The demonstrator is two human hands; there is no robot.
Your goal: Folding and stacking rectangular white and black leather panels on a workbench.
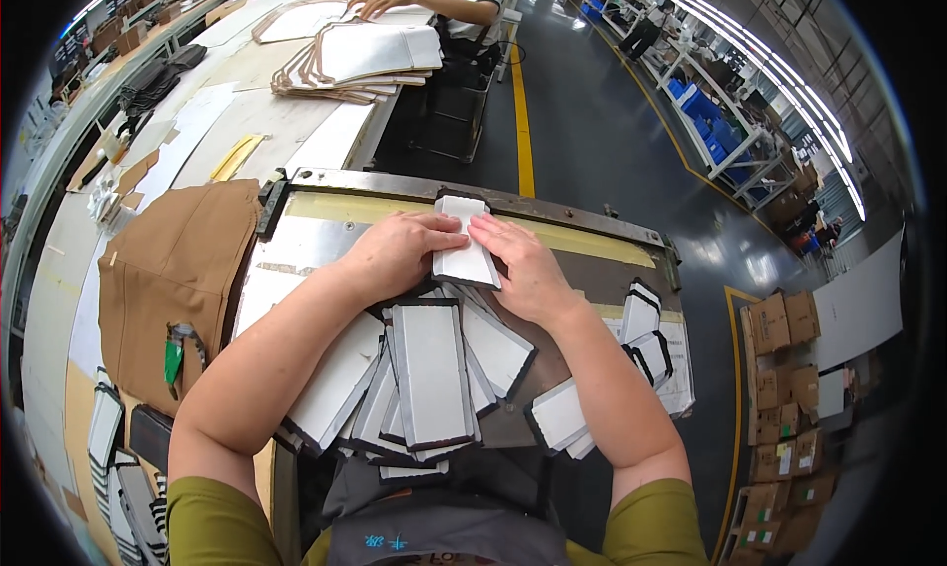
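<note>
White blk-edged panel (464,262) lay at far side of bench (321,237), btwn L hand (400,254) & R hand (525,275); long axis approx. near-to-far. Neither hand nearer: both touched top face; couldn't tell if grip pinched underside. Loose pile (429,369) sat just nearer.

This is a factory workshop. Long tube lights (781,55) run overhead, above a shiny dark floor (592,122) marked with yellow lines (524,142). Metal racks (754,165) hold blue bins (723,132), and brown cardboard boxes (771,324) are stacked at the right. A co-worker (477,9) is at a long desk (286,132) beside piled flat panels (370,53), while 1 more person (646,31) is near the racks. Many alike white, dark-edged pieces (429,369) are heaped on the nearer desk (326,233), as in batch production.
</note>
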